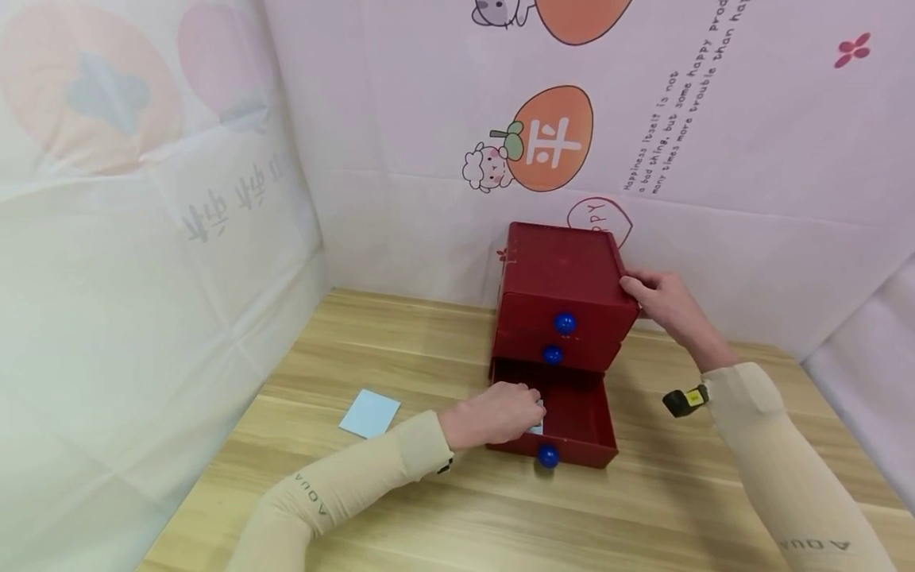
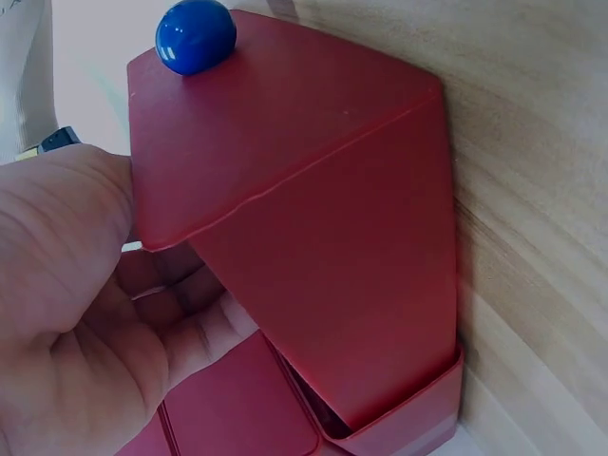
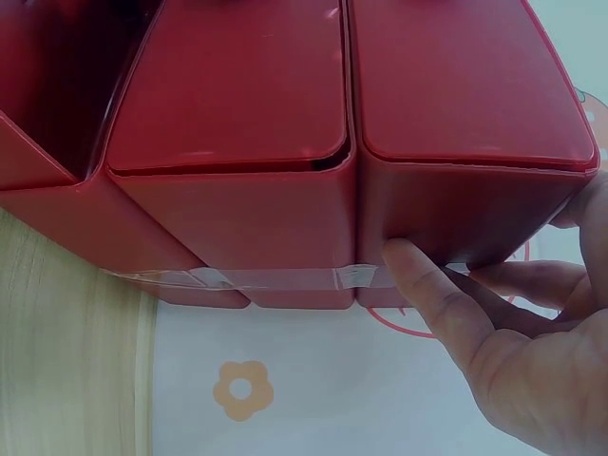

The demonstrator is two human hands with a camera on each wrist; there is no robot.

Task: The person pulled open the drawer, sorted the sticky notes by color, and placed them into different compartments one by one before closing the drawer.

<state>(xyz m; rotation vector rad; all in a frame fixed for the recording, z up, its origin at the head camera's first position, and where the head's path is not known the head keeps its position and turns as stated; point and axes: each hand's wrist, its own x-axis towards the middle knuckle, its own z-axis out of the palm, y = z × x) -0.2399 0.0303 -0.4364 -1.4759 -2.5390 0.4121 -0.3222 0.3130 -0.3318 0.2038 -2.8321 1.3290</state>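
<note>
A dark red drawer cabinet (image 1: 565,262) with blue round knobs stands at the back of the wooden table. Its bottom drawer (image 1: 582,417) is pulled out, the upper two closed. My left hand (image 1: 496,415) reaches over the drawer's left side and pinches a light blue paper (image 1: 538,427) inside it; the fingers hide most of the paper. In the left wrist view, the fingers curl in past the drawer front (image 2: 285,123). My right hand (image 1: 668,306) holds the cabinet's upper right side, thumb at the top edge; one finger lies along the side wall (image 3: 446,214) in the right wrist view.
Another light blue square paper (image 1: 369,413) lies flat on the table (image 1: 400,334), left of the cabinet. A printed white cloth (image 1: 400,230) hangs close behind the cabinet, with more cloth at the left. Clear tape (image 3: 275,278) runs across the cabinet's side.
</note>
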